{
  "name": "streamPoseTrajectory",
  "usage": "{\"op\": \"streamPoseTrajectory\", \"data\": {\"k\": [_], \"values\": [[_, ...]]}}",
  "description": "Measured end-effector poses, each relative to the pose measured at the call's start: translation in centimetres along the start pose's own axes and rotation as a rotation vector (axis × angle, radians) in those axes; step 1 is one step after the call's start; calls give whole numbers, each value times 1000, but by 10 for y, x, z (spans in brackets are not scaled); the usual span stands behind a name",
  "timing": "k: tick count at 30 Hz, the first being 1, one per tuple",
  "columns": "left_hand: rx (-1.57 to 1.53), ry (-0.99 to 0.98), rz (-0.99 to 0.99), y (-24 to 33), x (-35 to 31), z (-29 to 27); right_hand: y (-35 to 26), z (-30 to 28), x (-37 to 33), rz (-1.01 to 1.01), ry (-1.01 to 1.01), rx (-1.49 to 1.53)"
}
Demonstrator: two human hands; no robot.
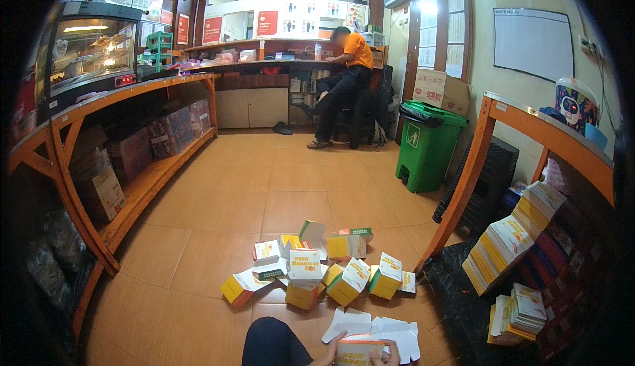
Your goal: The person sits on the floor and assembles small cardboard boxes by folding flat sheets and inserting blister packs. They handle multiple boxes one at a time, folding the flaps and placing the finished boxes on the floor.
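Observation:
At the lower edge, a white, yellow and orange cardboard food box [358, 344] is between my two hands, its white flaps [395, 330] spread out on the far side. My left hand [329, 353] grips its left side. On the other side, my right hand [388, 353] holds the box with the thumb on its printed face. Just ahead on the floor lies a loose pile of folded boxes of the same kind, among them a white-topped box [305, 267] and a yellow-sided box [349, 281]. My dark-clothed knee [272, 343] is left of my hands.
Stacks of flat cartons [506, 240] lean under an orange-framed table [477, 157] at right, with a smaller bundle [518, 313] nearer. A green bin [423, 151] stands beyond. At left runs a long table with a glass warmer [96, 48]. A person in orange [357, 51] sits at the back counter.

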State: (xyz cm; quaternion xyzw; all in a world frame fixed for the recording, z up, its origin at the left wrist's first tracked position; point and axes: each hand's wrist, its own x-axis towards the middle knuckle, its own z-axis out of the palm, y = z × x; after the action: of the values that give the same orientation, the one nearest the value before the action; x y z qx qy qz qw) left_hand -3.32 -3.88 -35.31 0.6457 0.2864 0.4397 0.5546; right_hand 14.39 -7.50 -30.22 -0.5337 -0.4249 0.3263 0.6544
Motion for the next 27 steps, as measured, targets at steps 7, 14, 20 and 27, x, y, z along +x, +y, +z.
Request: {"op": "streamPoseTrajectory", "data": {"k": [7,14,20,27], "values": [[143,391,-246,9,3,2,15,14,-18,-105,-82,-278],[-394,197,-264,39,13,-12,-9,23,-20,-125,-133,-247],[-206,483,-77,53,27,-39,-8,26,-22,164,-345,42],[-144,571,77,36,31,-29,-3,19,0,-98,-81,-184]]}}
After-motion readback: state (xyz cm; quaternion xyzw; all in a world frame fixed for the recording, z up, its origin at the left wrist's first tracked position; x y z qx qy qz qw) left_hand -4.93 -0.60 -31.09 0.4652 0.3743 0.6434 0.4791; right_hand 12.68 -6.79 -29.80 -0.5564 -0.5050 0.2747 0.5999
